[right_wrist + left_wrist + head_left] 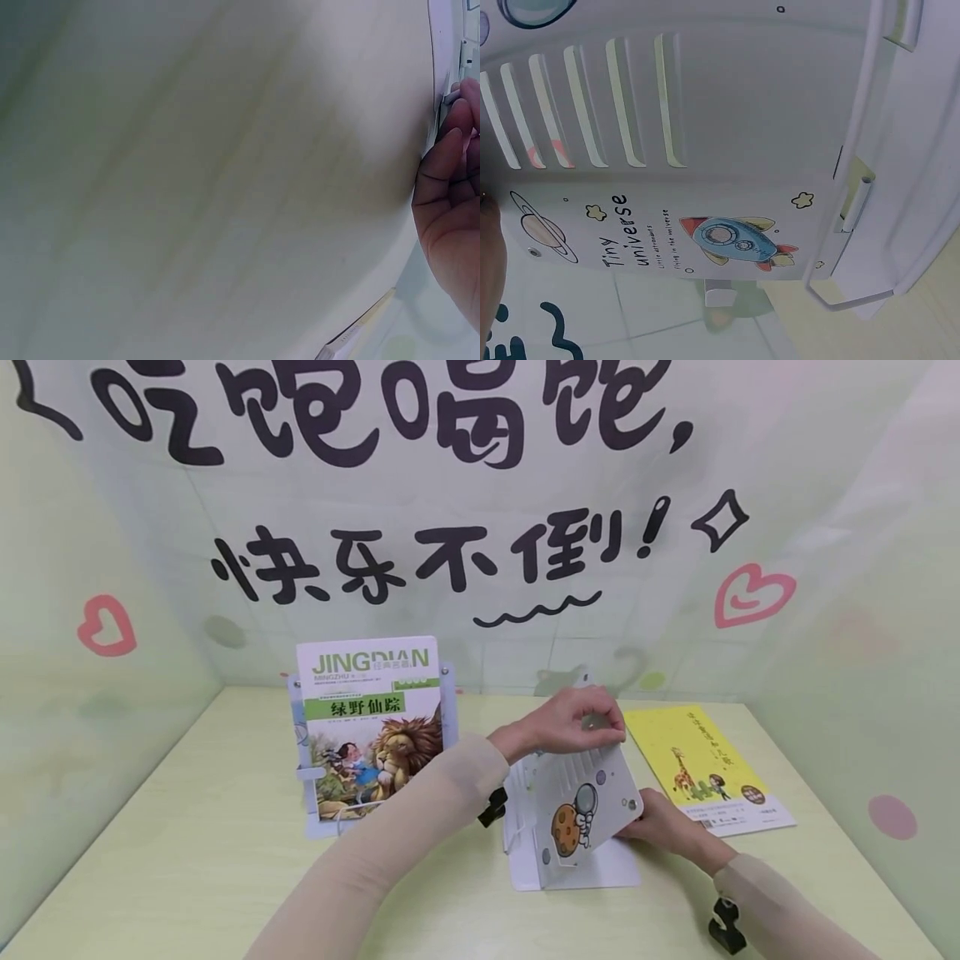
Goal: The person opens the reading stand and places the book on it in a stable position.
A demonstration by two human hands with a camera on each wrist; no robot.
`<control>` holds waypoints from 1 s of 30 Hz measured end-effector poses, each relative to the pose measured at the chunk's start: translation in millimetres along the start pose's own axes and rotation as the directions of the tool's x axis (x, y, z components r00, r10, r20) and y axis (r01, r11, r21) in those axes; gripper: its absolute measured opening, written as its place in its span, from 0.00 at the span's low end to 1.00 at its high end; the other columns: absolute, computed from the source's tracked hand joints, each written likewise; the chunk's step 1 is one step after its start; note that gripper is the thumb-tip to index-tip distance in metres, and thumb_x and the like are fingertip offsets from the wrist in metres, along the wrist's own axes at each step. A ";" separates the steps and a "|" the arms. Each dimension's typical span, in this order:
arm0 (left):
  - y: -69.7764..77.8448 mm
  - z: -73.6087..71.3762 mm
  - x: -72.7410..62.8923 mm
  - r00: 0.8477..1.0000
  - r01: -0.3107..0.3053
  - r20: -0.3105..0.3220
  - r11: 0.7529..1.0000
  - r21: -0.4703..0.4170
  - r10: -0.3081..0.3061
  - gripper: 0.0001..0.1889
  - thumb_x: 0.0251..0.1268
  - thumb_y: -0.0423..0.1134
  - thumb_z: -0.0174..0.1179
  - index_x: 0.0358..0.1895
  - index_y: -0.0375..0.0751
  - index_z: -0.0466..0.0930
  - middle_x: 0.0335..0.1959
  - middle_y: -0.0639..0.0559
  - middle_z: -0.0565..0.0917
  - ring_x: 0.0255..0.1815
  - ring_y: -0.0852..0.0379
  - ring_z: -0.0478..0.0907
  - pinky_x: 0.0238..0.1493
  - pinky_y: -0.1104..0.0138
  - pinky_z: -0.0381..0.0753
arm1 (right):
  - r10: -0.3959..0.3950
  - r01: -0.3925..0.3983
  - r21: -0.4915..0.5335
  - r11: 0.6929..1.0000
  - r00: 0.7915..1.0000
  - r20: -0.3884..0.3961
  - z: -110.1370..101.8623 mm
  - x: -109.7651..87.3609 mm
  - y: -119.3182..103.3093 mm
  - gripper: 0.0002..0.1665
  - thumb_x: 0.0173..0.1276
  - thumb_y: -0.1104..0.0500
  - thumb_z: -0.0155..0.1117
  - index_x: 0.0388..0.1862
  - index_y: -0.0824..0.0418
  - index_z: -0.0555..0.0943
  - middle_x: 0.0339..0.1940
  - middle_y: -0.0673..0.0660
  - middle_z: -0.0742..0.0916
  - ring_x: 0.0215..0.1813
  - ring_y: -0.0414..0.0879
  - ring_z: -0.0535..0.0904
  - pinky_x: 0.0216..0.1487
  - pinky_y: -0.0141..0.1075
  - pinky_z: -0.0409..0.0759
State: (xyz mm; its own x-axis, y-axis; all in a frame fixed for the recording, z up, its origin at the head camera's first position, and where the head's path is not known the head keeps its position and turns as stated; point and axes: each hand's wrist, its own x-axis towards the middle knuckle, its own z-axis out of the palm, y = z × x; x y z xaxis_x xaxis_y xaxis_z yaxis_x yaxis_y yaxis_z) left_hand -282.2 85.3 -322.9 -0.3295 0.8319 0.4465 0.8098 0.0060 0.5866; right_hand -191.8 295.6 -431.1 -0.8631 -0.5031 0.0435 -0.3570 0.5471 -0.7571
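Observation:
A white book stand point(609, 793) with slots, an astronaut and an orange planet stands tilted up from its flat base point(600, 875). My left hand point(573, 722) pinches the top edge of its back plate. In the left wrist view the plate point(765, 112) shows a rocket and lettering, with wire page holders along the lower edge; the left hand point(489, 262) shows at the frame's side. Low behind the plate's right side is my right hand point(663, 827). In the right wrist view the right hand point(450, 195) has curled fingers pinching a small grey piece at the stand.
To the left, a second book stand point(450, 710) holds an upright picture book point(375, 693) with a lion on its cover. A yellow book point(697, 760) lies flat at the right, close to the right forearm. A printed backdrop point(420, 493) encloses the table point(187, 860).

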 end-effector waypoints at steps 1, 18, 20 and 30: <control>0.1 0.4 0.3 1.000 0.000 0.000 1.000 0.002 0.000 0.02 0.62 0.35 0.60 0.33 0.41 0.82 0.35 0.53 0.83 0.40 0.65 0.72 0.47 0.76 0.70 | 0.003 -0.003 0.000 1.000 1.000 -0.001 0.1 0.0 0.1 0.15 0.59 0.64 0.67 0.44 0.72 0.81 0.38 0.64 0.87 0.36 0.32 0.79 0.41 0.29 0.78; 0.0 5.4 2.1 1.000 0.009 0.006 1.000 -0.013 -0.009 0.02 0.62 0.34 0.60 0.34 0.41 0.82 0.36 0.52 0.82 0.41 0.65 0.72 0.49 0.76 0.71 | 0.009 -0.008 0.011 1.000 1.000 -0.021 3.4 -2.5 -4.7 0.15 0.59 0.65 0.66 0.44 0.72 0.80 0.37 0.64 0.87 0.32 0.32 0.77 0.36 0.29 0.78; -0.3 5.3 2.3 1.000 0.006 0.005 1.000 -0.015 -0.006 0.02 0.62 0.34 0.60 0.33 0.41 0.81 0.36 0.52 0.82 0.41 0.65 0.72 0.49 0.76 0.70 | 0.013 -0.013 0.007 1.000 1.000 -0.027 3.9 -2.3 -4.7 0.15 0.59 0.66 0.66 0.44 0.72 0.80 0.37 0.63 0.87 0.31 0.32 0.77 0.34 0.30 0.78; -3.4 4.6 0.6 1.000 -0.003 0.000 1.000 -0.012 0.003 0.02 0.62 0.34 0.59 0.32 0.40 0.80 0.35 0.52 0.81 0.40 0.65 0.71 0.48 0.77 0.70 | 0.031 -0.030 0.024 0.999 1.000 -0.004 7.1 2.9 -5.1 0.15 0.62 0.62 0.66 0.45 0.69 0.81 0.38 0.60 0.88 0.31 0.32 0.77 0.34 0.29 0.77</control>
State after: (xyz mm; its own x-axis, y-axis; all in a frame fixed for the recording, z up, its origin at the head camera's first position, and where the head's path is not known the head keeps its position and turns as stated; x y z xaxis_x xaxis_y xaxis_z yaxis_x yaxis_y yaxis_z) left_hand -282.8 88.4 -327.7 -0.3271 0.8320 0.4481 0.8050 -0.0030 0.5932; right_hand -189.9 286.6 -431.7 -0.8751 -0.4833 0.0231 -0.3220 0.5460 -0.7734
